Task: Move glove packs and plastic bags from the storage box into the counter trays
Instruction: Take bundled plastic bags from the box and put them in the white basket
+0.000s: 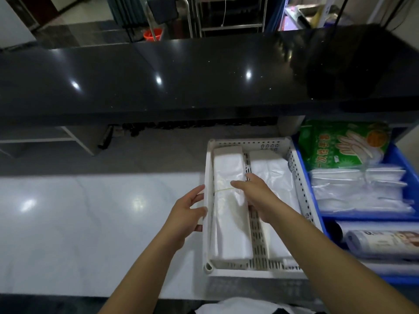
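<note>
Plastic-bag bundle lies in the left half of the white tray on the bench.
Head view: its long axis runs straight away from the person, parallel to the tray's side walls, beside a second bundle. The right hand is the nearer, its fingers nearly straight and laid on the bundle's banded middle. The left hand, spread, rests against the tray's left wall outside and grips nothing.

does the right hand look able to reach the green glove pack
Probably yes: the green glove pack lies uncovered in the blue tray, only low tray walls between, and the right hand merely rests on a bag bundle.
</note>
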The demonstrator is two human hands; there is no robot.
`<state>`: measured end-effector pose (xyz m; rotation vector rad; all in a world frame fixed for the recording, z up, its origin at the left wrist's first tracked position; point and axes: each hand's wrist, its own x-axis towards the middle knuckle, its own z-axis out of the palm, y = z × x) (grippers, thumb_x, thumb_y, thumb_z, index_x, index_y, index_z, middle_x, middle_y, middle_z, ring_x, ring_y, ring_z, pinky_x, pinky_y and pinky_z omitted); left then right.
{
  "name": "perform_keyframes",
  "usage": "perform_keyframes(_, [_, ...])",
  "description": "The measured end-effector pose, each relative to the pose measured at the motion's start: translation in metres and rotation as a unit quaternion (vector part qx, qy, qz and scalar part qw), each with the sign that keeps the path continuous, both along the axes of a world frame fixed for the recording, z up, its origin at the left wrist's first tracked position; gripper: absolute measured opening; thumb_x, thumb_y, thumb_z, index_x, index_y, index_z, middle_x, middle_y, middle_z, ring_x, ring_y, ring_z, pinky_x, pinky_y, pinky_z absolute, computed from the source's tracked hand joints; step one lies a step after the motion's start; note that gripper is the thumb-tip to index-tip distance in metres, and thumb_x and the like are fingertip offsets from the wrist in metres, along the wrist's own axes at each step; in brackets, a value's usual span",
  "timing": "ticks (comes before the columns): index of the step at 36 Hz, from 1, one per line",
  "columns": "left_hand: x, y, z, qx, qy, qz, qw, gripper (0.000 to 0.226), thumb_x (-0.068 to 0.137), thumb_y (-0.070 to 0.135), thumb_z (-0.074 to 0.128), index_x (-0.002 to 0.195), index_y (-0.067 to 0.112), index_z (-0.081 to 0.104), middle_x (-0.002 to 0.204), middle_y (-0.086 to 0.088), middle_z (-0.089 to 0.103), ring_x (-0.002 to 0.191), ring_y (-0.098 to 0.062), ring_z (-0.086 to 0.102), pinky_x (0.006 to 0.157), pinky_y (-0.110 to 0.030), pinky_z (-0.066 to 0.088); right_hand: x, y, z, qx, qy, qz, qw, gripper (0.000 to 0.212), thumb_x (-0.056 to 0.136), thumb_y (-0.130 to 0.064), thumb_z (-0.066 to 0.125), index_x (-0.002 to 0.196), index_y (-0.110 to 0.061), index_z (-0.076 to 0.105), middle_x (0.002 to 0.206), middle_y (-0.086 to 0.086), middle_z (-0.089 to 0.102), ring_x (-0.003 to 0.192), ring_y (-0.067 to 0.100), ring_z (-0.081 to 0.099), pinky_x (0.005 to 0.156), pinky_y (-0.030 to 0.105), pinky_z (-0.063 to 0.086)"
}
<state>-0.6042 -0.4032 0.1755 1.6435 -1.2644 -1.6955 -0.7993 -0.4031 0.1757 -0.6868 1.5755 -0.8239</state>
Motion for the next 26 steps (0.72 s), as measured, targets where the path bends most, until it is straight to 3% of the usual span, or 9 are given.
perform_keyframes(7, [0.006, -0.013, -0.003, 0.023, 0.028, -0.014, 0.999, 0.068, 0.088, -0.009, 0.057, 0.139, 0.034, 0.052, 0.121, 0.005, 0.065, 0.104, -0.023, 0.066, 0.07, -0.044, 0.063, 0.019, 0.0, 0.002, -0.014, 0.001, -0.017, 1.0, 0.069, 0.091, -0.02, 0.06, 0.15, -0.031, 0.026, 0.152, -0.002, 0.037, 0.125, 0.02, 0.042, 0.094, 0.033, 0.033])
perform_keyframes(12, [0.012, -0.015, -0.005, 0.032, 0.056, -0.026, 0.998, 0.067, 0.089, -0.007, 0.058, 0.14, 0.035, 0.051, 0.121, 0.005, 0.064, 0.104, -0.021, 0.066, 0.065, -0.04, 0.062, 0.013, 0.02, 0.001, 0.001, -0.007, 0.026, 1.0, 0.072, 0.092, -0.027, 0.06, 0.152, -0.036, 0.021, 0.161, -0.003, 0.022, 0.146, 0.024, 0.023, 0.104, 0.041, 0.027])
perform_keyframes(18, [0.015, -0.014, -0.009, 0.034, 0.078, -0.02, 0.996, 0.064, 0.09, -0.005, 0.059, 0.139, 0.035, 0.051, 0.12, 0.006, 0.064, 0.103, -0.02, 0.066, 0.063, -0.038, 0.062, 0.032, 0.048, -0.01, 0.011, 0.003, 0.062, 0.998, 0.07, 0.084, -0.042, 0.062, 0.145, -0.045, 0.027, 0.151, -0.013, 0.04, 0.134, 0.019, 0.042, 0.112, 0.049, 0.034])
perform_keyframes(22, [0.014, -0.014, -0.01, 0.03, 0.074, -0.018, 0.997, 0.063, 0.09, -0.005, 0.06, 0.139, 0.035, 0.052, 0.121, 0.005, 0.065, 0.105, -0.022, 0.066, 0.067, -0.042, 0.063, 0.043, 0.052, -0.01, 0.012, -0.018, 0.065, 0.998, 0.071, 0.09, -0.034, 0.06, 0.146, -0.047, 0.019, 0.148, -0.017, 0.036, 0.135, 0.017, 0.04, 0.11, 0.041, 0.035])
perform_keyframes(26, [0.014, -0.012, -0.01, 0.026, 0.074, -0.015, 0.997, 0.062, 0.09, -0.004, 0.059, 0.138, 0.035, 0.053, 0.122, 0.005, 0.065, 0.105, -0.022, 0.067, 0.068, -0.043, 0.063, 0.035, 0.053, -0.005, 0.0, -0.038, 0.074, 0.997, 0.05, 0.095, -0.027, 0.055, 0.137, -0.045, 0.033, 0.138, -0.017, 0.047, 0.125, 0.012, 0.048, 0.102, 0.035, 0.039])
